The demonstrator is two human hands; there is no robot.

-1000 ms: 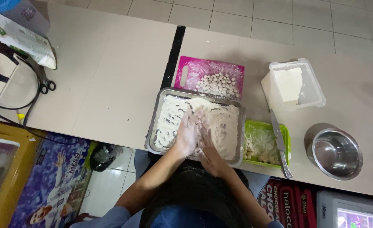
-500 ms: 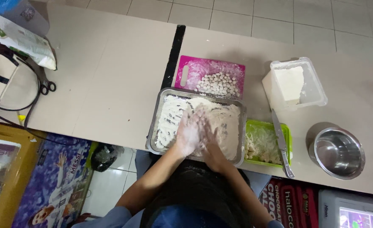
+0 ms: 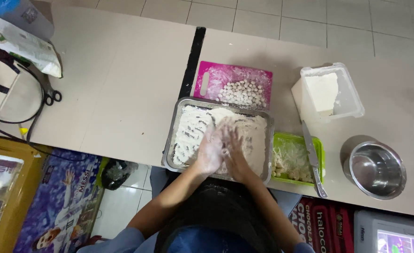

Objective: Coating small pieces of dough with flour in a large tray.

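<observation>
Two floured hands press together over a rectangular metal tray of white flour (image 3: 188, 136) at the table's near edge.

Against the picture a second ago, the left hand (image 3: 210, 151) and right hand (image 3: 235, 152) have barely shifted: both lie palm to palm above the tray's middle, seemingly closed on something small, though I cannot tell what. Finger tracks score the flour at 9 o'clock in the tray. At 12 o'clock, touching the tray, a pink cutting board (image 3: 211, 77) carries small white dough balls (image 3: 242, 93). At 3 o'clock, a green plastic tub (image 3: 295, 139) has a steel knife (image 3: 313, 157) laid across it; further out sit a round steel bowl (image 3: 377, 169) and a clear lidded box holding a white block (image 3: 320, 92). Scissors (image 3: 53, 97) and a cloth bag (image 3: 6, 89) lie well apart at 9 o'clock, obstructing nothing.
</observation>
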